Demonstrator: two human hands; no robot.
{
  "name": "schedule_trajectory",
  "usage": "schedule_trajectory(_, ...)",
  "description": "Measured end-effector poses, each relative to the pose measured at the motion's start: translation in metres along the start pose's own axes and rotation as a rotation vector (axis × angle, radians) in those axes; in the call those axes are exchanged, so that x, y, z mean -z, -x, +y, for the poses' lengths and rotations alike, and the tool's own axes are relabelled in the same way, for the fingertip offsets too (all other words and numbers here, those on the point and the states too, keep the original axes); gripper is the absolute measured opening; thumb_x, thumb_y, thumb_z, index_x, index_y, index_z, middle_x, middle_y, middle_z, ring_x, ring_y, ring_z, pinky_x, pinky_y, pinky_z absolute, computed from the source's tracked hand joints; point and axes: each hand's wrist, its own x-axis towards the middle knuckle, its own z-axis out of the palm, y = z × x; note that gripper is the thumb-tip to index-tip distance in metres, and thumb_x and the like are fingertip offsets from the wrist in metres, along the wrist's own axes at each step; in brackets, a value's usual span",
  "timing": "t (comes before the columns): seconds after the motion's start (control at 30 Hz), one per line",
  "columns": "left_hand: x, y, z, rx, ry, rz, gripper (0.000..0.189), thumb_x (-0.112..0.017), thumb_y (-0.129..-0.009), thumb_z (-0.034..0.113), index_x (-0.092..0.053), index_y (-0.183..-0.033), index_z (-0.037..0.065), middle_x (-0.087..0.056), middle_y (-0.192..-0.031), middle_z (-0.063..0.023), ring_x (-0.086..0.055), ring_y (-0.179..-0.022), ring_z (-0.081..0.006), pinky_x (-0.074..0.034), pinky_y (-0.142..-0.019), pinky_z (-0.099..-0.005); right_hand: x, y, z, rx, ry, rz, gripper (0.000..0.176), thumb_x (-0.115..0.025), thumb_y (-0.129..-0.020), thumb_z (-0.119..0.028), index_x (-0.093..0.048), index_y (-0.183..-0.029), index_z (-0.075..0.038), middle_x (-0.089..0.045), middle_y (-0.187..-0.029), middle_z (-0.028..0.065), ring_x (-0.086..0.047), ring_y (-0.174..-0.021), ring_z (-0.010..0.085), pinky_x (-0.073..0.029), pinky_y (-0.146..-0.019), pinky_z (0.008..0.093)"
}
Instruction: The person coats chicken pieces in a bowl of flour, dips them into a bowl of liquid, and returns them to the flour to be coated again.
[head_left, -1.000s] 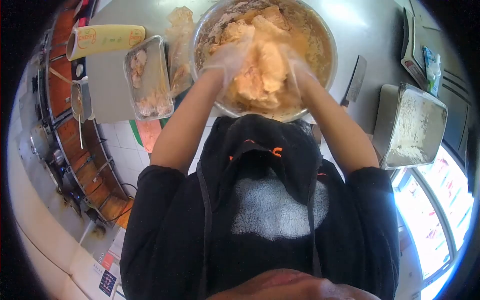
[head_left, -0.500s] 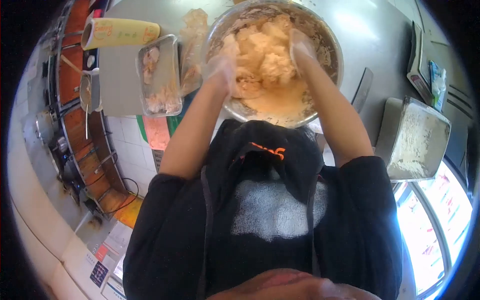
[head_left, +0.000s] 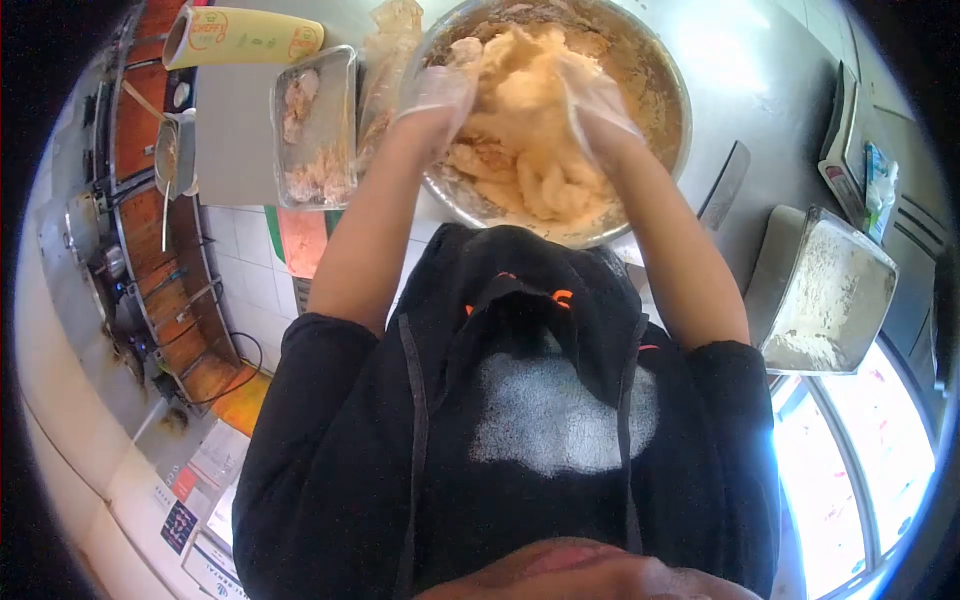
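Note:
A large round metal bowl (head_left: 684, 130) holds loose flour and a heap of floured chicken pieces (head_left: 550, 185). Both my hands are inside it, in clear, flour-dusted plastic gloves. My left hand (head_left: 445, 95) cups the heap from the left side. Opposite it, my right hand (head_left: 597, 105) presses in from the right. Some coated pieces are gathered up between the two palms. Flour, pieces and blur partly hide the fingertips.
Left of the bowl lie a clear plastic bag (head_left: 392, 50), a tray with raw pieces (head_left: 318, 130) and a yellow printed paper roll (head_left: 245, 38). On the right are a wide-bladed knife (head_left: 724, 185) and a flour-dusted metal container (head_left: 835, 290).
Both hands have shifted, and the pieces in the bowl have been turned over. More coated pieces now show at the bowl's near side, where loose flour lay before.

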Motion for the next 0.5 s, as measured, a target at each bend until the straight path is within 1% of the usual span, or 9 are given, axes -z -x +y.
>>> schedule_trajectory(0.07, 0.005, 0.020, 0.003, -0.029, 0.123, 0.096, 0.060, -0.044, -0.100, 0.051, -0.056, -0.135, 0.004, -0.059, -0.132, -0.0225, -0.055, -0.122, -0.0304, -0.043, -0.104, -0.0372, 0.002, -0.006, -0.001, 0.093, -0.153, -0.002, 0.064, -0.038, -0.104, -0.051, -0.042, -0.147, -0.004, -0.053, -0.139, 0.0139, -0.053, -0.123, 0.0246, -0.042, -0.108, 0.0398)
schedule_trajectory(0.1, 0.005, 0.024, 0.001, -0.034, 0.169, 0.124, 0.061, -0.044, -0.100, 0.052, -0.056, -0.136, 0.004, -0.059, -0.133, -0.0225, -0.055, -0.123, -0.0304, -0.042, -0.105, -0.0373, 0.005, -0.008, -0.002, 0.114, -0.183, 0.009, 0.064, -0.038, -0.104, -0.051, -0.042, -0.147, -0.004, -0.053, -0.139, 0.0139, -0.053, -0.123, 0.0247, -0.042, -0.108, 0.0397)
schedule_trajectory(0.23, -0.006, 0.026, -0.012, -0.027, 0.278, 0.156, 0.066, -0.042, -0.099, 0.055, -0.053, -0.138, 0.003, -0.058, -0.135, -0.0223, -0.054, -0.125, -0.0305, -0.042, -0.105, -0.0380, 0.020, -0.016, 0.009, 0.096, -0.202, 0.105, 0.063, -0.037, -0.104, -0.051, -0.044, -0.145, -0.004, -0.052, -0.139, 0.0138, -0.053, -0.123, 0.0254, -0.041, -0.108, 0.0392)
schedule_trajectory(0.3, -0.011, 0.024, -0.011, -0.052, 0.312, 0.171, 0.068, -0.041, -0.099, 0.057, -0.052, -0.140, 0.003, -0.057, -0.136, -0.0222, -0.054, -0.126, -0.0306, -0.041, -0.106, -0.0384, 0.026, -0.032, 0.028, 0.059, -0.217, 0.150, 0.063, -0.037, -0.104, -0.052, -0.045, -0.145, -0.005, -0.052, -0.139, 0.0138, -0.053, -0.123, 0.0257, -0.041, -0.108, 0.0390)
schedule_trajectory(0.4, -0.003, 0.033, 0.017, -0.118, 0.327, 0.205, 0.070, -0.041, -0.099, 0.058, -0.051, -0.141, 0.003, -0.057, -0.138, -0.0221, -0.053, -0.127, -0.0306, -0.041, -0.106, -0.0387, 0.025, -0.072, 0.062, 0.038, -0.268, 0.166, 0.062, -0.036, -0.104, -0.052, -0.046, -0.144, -0.005, -0.052, -0.139, 0.0137, -0.054, -0.123, 0.0261, -0.040, -0.108, 0.0387)
schedule_trajectory(0.47, 0.018, 0.051, 0.054, -0.113, 0.160, 0.090, 0.075, -0.040, -0.098, 0.061, -0.046, -0.146, 0.004, -0.049, -0.147, -0.0213, -0.047, -0.135, -0.0321, -0.035, -0.111, -0.0408, 0.017, -0.096, 0.077, 0.041, -0.319, 0.146, 0.062, -0.036, -0.104, -0.052, -0.047, -0.143, -0.005, -0.052, -0.140, 0.0137, -0.054, -0.123, 0.0264, -0.040, -0.109, 0.0385)
schedule_trajectory(0.5, 0.012, 0.036, 0.056, -0.124, 0.161, 0.092, 0.075, -0.040, -0.098, 0.061, -0.046, -0.146, 0.004, -0.049, -0.147, -0.0213, -0.047, -0.135, -0.0321, -0.035, -0.111, -0.0408, 0.016, -0.100, 0.077, 0.050, -0.319, 0.154, 0.062, -0.036, -0.104, -0.052, -0.047, -0.143, -0.005, -0.052, -0.140, 0.0137, -0.054, -0.123, 0.0264, -0.040, -0.109, 0.0385)
